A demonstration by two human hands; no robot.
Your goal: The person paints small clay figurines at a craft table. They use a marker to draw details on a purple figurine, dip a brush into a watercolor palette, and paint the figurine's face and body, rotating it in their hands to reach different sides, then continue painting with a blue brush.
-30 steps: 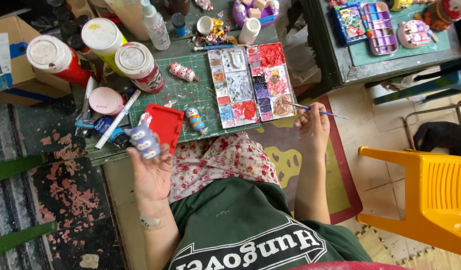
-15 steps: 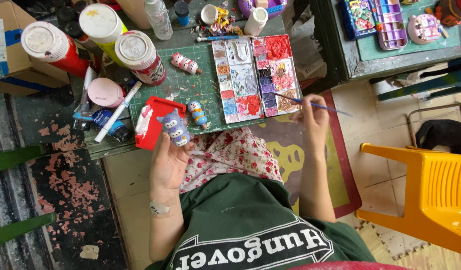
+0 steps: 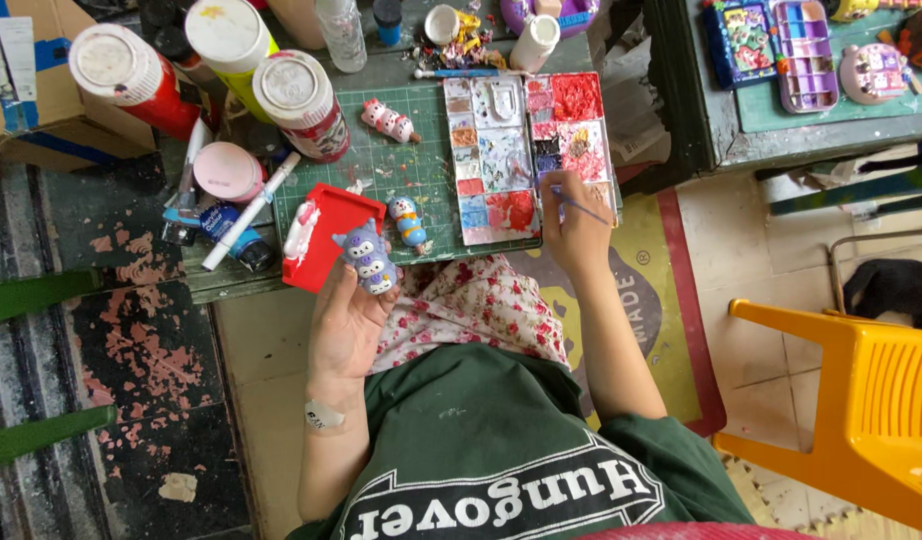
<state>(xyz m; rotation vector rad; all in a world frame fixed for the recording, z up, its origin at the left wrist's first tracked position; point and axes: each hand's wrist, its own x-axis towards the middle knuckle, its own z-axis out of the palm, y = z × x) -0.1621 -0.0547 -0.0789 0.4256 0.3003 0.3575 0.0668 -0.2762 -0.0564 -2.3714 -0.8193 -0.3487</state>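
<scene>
My left hand [image 3: 349,318] holds a small purple-and-white figurine [image 3: 366,257] upright, just in front of a red tray [image 3: 323,233] at the table's near edge. My right hand [image 3: 575,222] grips a thin paintbrush [image 3: 582,207], its tip over the lower right wells of a white paint palette [image 3: 526,150] smeared with red, blue and pink. A small blue-and-white figurine [image 3: 409,221] lies on the green cutting mat [image 3: 401,170] beside the tray. A pink-and-white figurine [image 3: 389,121] lies farther back on the mat.
Three big lidded paint jars [image 3: 296,100] stand at the back left, with a pink round lid [image 3: 227,171], a white marker [image 3: 251,210] and tubes near them. A yellow plastic chair [image 3: 861,400] is at my right. A second table with a paint set [image 3: 806,50] is at the far right.
My left hand has brought the purple figurine right and nearer to the red tray. My right hand has moved left, carrying the brush onto the palette.
</scene>
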